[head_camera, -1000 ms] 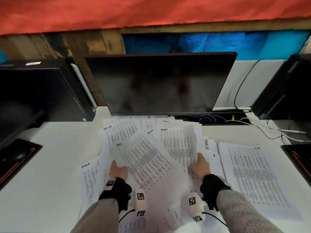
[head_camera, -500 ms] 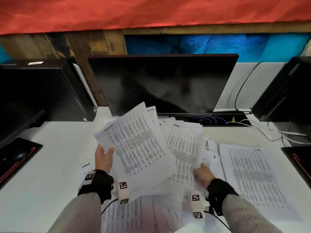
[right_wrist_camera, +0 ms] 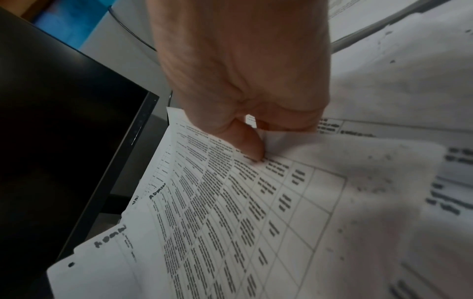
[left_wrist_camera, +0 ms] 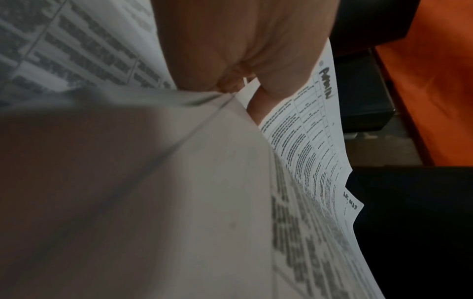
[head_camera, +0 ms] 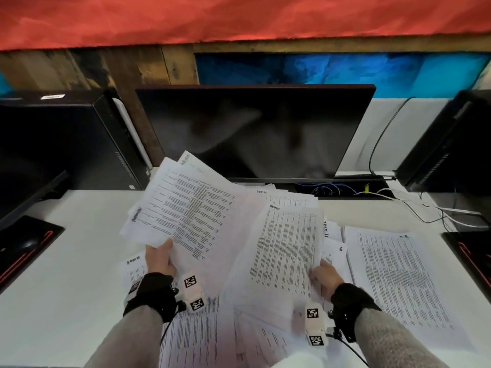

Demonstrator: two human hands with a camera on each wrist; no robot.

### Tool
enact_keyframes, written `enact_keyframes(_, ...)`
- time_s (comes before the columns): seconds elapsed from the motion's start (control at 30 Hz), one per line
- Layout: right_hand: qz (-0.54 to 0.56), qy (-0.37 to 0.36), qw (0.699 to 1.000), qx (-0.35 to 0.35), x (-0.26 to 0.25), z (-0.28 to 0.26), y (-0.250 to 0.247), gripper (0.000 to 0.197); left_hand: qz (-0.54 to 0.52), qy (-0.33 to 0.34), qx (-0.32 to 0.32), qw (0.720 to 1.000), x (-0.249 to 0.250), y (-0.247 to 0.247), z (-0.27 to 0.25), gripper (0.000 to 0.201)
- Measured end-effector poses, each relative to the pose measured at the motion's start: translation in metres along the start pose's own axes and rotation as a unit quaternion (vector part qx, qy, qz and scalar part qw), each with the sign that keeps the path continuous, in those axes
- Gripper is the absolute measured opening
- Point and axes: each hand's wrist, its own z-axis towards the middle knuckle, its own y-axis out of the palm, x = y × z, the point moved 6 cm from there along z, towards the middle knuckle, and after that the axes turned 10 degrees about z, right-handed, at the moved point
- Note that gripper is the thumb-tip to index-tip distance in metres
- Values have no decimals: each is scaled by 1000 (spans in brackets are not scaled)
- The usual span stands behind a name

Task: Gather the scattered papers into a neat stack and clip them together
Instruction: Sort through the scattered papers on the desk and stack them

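Printed white papers lie scattered on the white desk (head_camera: 66, 261) in front of the monitor. My left hand (head_camera: 159, 258) grips a fanned bundle of sheets (head_camera: 191, 203) by its lower left edge and holds it tilted above the desk; the left wrist view shows the thumb pressed on the paper (left_wrist_camera: 302, 145). My right hand (head_camera: 322, 277) pinches the right edge of another sheaf (head_camera: 287, 251); in the right wrist view its thumb lies on the printed table of the top sheet (right_wrist_camera: 230, 202). More sheets (head_camera: 393, 277) lie flat at the right. No clip is in view.
A dark monitor (head_camera: 255, 134) stands right behind the papers. A black computer case (head_camera: 58, 144) is at the left, another (head_camera: 451, 144) at the right. Cables (head_camera: 425, 208) run across the back right. Mouse pads (head_camera: 24, 248) flank the desk.
My left hand has lifted a bundle of sheets off the desk and raised it toward the monitor. My right hand slid back along the right sheaf's edge and took hold of it.
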Motion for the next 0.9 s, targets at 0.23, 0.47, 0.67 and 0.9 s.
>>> enact_keyframes(0.23, 13, -17, 999, 41, 2, -3, -8, 39, -33, -52, -8, 998, 13, -8, 11, 50)
enact_keyframes(0.47, 19, 6, 1000, 4, -1, -1, 6, 39, -8, -36, -73, 997, 7, 16, -1, 44)
enact_keyframes(0.67, 89, 73, 993, -24, 0, -1, -2, 55, 324, 92, -195, 921, -37, 78, -52, 34)
enact_keyframes(0.9, -92, 10, 995, -46, 1, -6, 5, 40, 630, 164, -77, 755, -44, 65, -44, 34)
